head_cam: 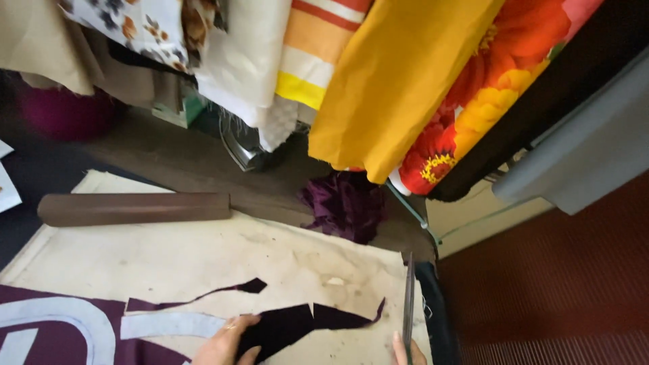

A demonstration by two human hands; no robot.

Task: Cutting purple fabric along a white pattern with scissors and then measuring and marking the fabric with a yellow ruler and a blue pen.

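Left hand, fingers together, pins dark purple fabric offcut flat on stained cream work cloth. Right hand grips long scissors, blades upright; grip mostly out of frame. Risk, my judgement: thin cut strips could shift or tear if pressure slackens.

The dark purple fabric scrap lies flat on the stained cream cloth near the lower edge of the view, an irregular piece with jagged, pointed edges tapering to a thin tail on its right. The scissors stand just right of that tail, their long dark blades closed and pointing straight away, nearly vertical in the view.
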